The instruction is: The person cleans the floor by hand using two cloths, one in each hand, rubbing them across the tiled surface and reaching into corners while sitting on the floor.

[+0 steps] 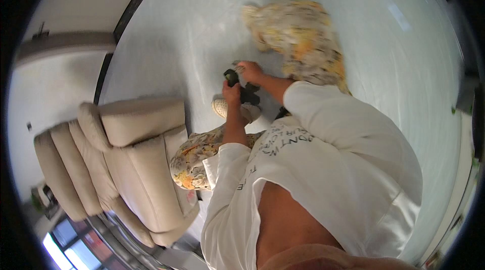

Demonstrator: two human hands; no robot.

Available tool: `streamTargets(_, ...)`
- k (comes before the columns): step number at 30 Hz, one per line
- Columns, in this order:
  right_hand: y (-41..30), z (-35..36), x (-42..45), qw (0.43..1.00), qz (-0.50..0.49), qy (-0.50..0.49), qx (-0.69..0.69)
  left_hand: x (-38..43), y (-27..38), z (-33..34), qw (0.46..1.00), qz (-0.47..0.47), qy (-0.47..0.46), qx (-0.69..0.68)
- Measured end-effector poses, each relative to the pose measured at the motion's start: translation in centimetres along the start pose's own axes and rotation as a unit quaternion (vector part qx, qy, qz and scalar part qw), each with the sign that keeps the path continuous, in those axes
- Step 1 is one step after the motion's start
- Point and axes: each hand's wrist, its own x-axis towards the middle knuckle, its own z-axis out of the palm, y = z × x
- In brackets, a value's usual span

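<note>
My left hand (231,92) grips a small black object (231,77) with a rounded end, held out in front of my body. Close beside it, the fingers of my right hand (250,71) are closed on a small greyish piece (238,67); blur hides what it is. Behind my left wrist shows a dark shape (250,94), and I cannot tell whether it joins the black object. Below the hands, a cream clog with holes (219,108) is on one foot, partly covered by my left forearm.
On the left stands a beige leather recliner sofa (140,179), close to my left knee. A pale, glossy floor (159,65) stretches ahead and to the right. My legs wear floral trousers (303,39). A dark skirting strip (134,4) runs along the wall.
</note>
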Motion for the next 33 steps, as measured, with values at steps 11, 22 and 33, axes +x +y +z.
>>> streamTargets(11, -6.1, -3.5, 11.7, 0.999, 0.035, -0.012, 0.024, 8.0, -2.0, -6.3, 0.977, -0.082, 0.160, -0.114)
streamTargets(22, 5.2, -13.9, 28.9, 0.937, -0.062, 0.199, -0.279, 12.5, -14.9, -18.0, 0.919, -0.091, 0.337, 0.186)
streamTargets(33, 5.5, -12.9, 35.4, 0.827, -0.044, 0.267, -0.493, 18.0, -19.6, -19.3, 0.851, -0.239, 0.333, 0.328)
